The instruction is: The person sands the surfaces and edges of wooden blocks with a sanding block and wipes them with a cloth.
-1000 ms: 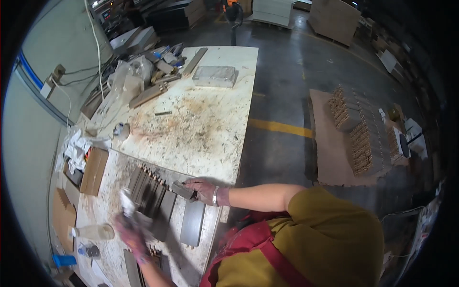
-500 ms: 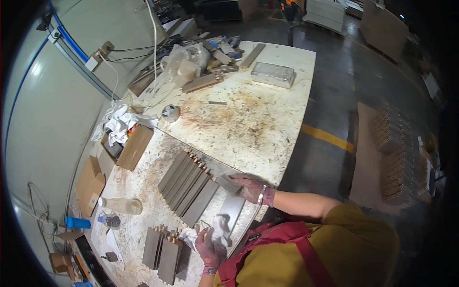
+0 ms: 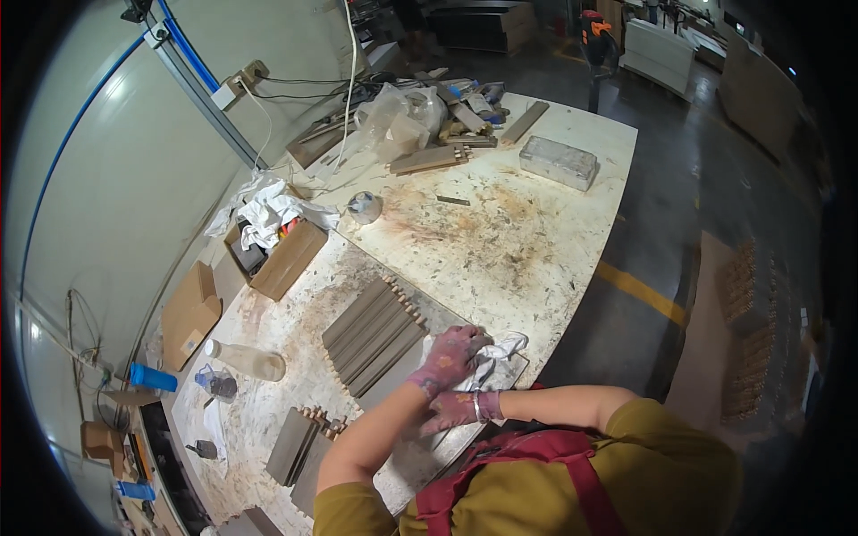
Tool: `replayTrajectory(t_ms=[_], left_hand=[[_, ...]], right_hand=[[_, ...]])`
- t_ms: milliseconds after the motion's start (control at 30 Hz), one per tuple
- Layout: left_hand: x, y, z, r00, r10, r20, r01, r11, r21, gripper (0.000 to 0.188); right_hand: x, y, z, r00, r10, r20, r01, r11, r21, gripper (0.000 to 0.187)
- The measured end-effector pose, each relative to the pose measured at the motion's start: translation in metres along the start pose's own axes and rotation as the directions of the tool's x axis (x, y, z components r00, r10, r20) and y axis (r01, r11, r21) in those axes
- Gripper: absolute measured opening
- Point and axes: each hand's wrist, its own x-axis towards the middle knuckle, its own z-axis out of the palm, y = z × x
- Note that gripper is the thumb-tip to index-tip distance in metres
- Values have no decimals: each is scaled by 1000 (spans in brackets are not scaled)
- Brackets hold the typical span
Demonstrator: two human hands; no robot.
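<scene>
My left hand (image 3: 454,355), in a stained pinkish glove, is closed on a white cloth (image 3: 502,352) near the table's right edge. Its forearm crosses in front of my right hand (image 3: 458,409), which is gloved too and sits just below the cloth. The right fingers look curled, but the left forearm and shadow hide what they hold. Left of the hands lies a row of grey-brown wooden slats (image 3: 371,335) with light dowel pegs at their far ends. A second, smaller stack of pegged slats (image 3: 293,445) is nearer, partly behind my left forearm.
A white table (image 3: 572,268) carries a metal block (image 3: 559,163), a small tub (image 3: 365,207), a clear bottle (image 3: 246,359) and a box (image 3: 288,259) with white rags. Scraps and plastic bags (image 3: 402,121) are heaped at the back. More pegged pieces (image 3: 749,357) stand on the right.
My left hand has moved right and up with the white cloth, its arm now crossing the right. My right hand has come lower; the slat piece it held no longer shows clearly. The view has shifted.
</scene>
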Motion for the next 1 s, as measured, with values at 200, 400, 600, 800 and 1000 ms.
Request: replayTrajectory(t_ms=[200,400,600,800,1000], left_hand=[[24,2,-51,926,39,-376,98,936,338,79],[-96,4,-71,583,-424,-693,213,903,-373,21],[-144,75,21,686,-601,-410,619,779,-105,73],[-157,74,62,685,-575,-447,574,804,-154,72],[-245,96,-18,617,-659,-430,501,751,-430,69]], right_hand=[[-22,-58,-12,997,58,59,-70,970,231,45],[-44,-36,-56,959,264,-98,-186,856,482,48],[-87,-5,-107,837,164,-522,300,660,689,45],[-60,5,-83,741,-15,-671,271,921,279,43],[-81,-4,-101,782,67,-619,392,720,573,43]])
